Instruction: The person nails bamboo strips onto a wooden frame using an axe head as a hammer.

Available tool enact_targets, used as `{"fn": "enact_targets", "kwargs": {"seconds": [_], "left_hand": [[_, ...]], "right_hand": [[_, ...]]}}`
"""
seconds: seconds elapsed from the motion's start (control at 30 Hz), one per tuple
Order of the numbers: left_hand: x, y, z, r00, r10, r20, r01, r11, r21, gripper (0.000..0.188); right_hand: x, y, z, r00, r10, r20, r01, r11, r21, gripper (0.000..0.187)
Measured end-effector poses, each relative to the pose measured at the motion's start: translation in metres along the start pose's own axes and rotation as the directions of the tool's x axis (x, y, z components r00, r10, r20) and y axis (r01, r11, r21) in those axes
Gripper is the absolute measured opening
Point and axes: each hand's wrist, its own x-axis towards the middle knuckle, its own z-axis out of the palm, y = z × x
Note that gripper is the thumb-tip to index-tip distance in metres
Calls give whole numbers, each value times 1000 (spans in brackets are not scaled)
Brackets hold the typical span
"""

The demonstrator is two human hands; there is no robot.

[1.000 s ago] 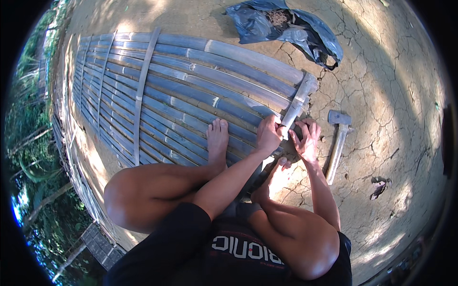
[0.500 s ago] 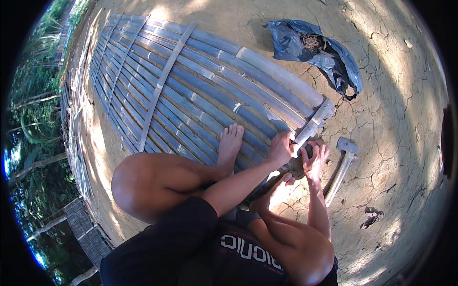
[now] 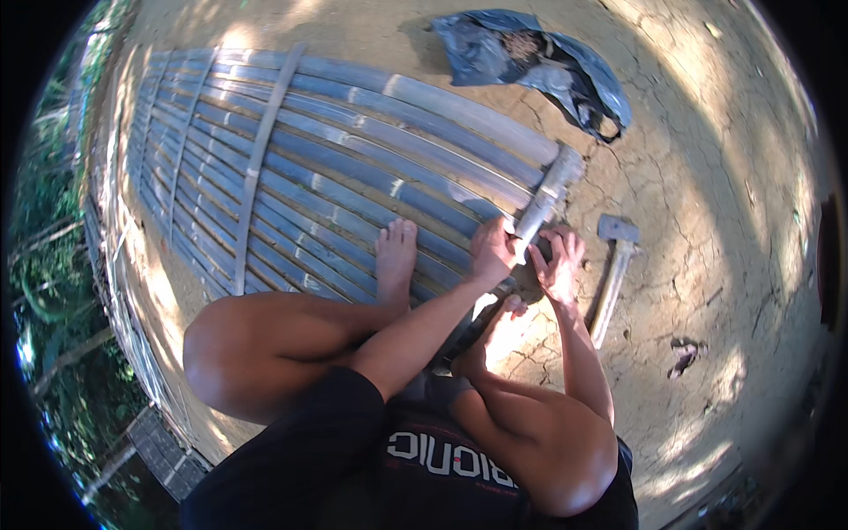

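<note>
A panel of long split-bamboo slats point(image 3: 353, 168) lies on the ground in front of me. Across its near right end runs a pale bamboo crosspiece point(image 3: 546, 196). My left hand point(image 3: 493, 253) is closed at the near end of this crosspiece, its fingertips pinched against it. Just to the right, my right hand point(image 3: 558, 268) has its fingers bent down over something dark beside the crosspiece. What lies under those fingers is mostly hidden. A hammer point(image 3: 614, 274) with a metal head and wooden handle lies on the soil right of my right hand.
A dark plastic bag point(image 3: 481, 53) holding small brownish pieces lies open beyond the panel. One bare foot point(image 3: 396, 256) rests on the slats, the other point(image 3: 499, 327) beside my hands. Cracked dry soil point(image 3: 698, 230) spreads to the right. Greenery point(image 3: 57, 300) stands at the left.
The whole view has shifted, so the panel, bag and hammer appear farther left and higher. Both hands stay at the near end of the crosspiece, with little change in grip.
</note>
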Motion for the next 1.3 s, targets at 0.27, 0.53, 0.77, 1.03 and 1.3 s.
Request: {"fn": "enact_targets", "kwargs": {"seconds": [0.27,0.53,0.77,1.03,1.3], "left_hand": [[7,15,-12,977,-200,71,182,962,205,24],[18,30,-24,888,-437,141,364,856,366,24],[30,31,-24,835,-500,229,380,826,415,31],[31,41,-31,847,-481,225,366,836,409,32],[31,41,-34,821,-516,246,398,824,403,33]], "right_hand": [[-19,3,-36,953,167,-253,-188,980,-63,54],[-75,44,-52,738,575,-355,-670,685,-285,60],[-60,25,-104,758,650,51,-648,743,167,42],[15,28,-100,829,365,424,-465,871,158,56],[32,41,-97,775,324,542,-486,855,183,55]]}}
